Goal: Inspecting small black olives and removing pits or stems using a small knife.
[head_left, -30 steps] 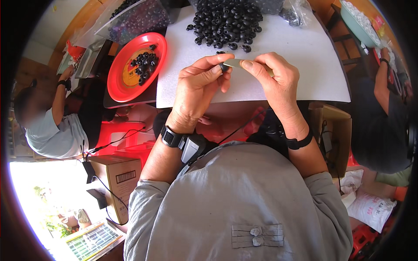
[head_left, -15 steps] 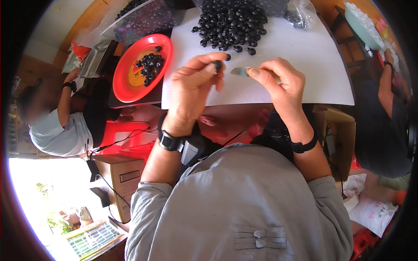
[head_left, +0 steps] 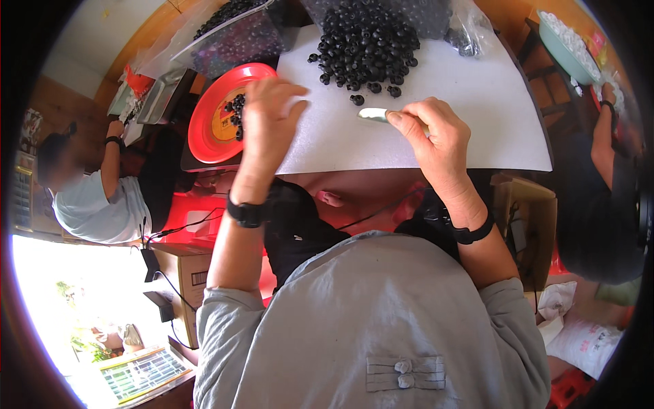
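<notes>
My left hand hovers over the right edge of a red plate, thumb and fingers apart, with nothing visible between them. Several small black round pieces with holes lie on the plate, partly hidden by that hand. Pinched in my right hand is a short, shiny metal blade, its tip pointing left above the white board. A heap of the same black pieces covers the board's far part. One loose black piece lies just beyond the blade.
The white board lies on the table. Clear plastic bags of dark pieces stand behind it. A co-worker sits at the left, another at the right near a pale green basin. Cardboard boxes stand below.
My left hand has moved left from beside the blade to the plate, and the black piece it pinched no longer shows in it. My right hand still holds the blade in nearly the same place.
</notes>
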Demonstrator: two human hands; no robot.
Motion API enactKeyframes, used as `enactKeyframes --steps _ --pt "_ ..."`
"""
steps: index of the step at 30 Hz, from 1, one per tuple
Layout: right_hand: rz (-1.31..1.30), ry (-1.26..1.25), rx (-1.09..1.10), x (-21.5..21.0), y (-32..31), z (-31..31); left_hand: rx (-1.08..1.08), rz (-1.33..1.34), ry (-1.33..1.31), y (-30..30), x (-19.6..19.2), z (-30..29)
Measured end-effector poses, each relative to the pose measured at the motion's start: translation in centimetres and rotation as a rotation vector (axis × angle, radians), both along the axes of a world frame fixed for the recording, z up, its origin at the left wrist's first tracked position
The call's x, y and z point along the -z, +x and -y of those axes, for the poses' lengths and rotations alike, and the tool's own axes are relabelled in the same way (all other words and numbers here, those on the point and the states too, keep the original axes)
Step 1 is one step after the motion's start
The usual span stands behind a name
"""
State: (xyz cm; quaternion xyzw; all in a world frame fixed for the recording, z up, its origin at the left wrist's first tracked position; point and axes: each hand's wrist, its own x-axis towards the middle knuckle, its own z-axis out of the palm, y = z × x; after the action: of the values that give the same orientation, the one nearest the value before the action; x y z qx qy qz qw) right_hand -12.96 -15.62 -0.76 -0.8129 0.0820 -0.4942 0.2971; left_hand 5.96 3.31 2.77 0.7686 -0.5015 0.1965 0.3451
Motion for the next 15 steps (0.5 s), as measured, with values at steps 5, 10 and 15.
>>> enactKeyframes --steps 5,10,15 --pt "-0.151 -0.304 0.198 -0.1 -0.9 1.3 0.110 0.034 0.061 -2.7 2.0 5.3" --pt "-0.319 -0.568 0.178 0.2 -3.1 2.5 0.041 0.081 0.088 -2.2 3.3 6.7" --pt "-0.342 -0.395 0.113 -2.3 -4.9 3.4 0.171 -0.251 -0.027 -3.2 2.7 5.3"
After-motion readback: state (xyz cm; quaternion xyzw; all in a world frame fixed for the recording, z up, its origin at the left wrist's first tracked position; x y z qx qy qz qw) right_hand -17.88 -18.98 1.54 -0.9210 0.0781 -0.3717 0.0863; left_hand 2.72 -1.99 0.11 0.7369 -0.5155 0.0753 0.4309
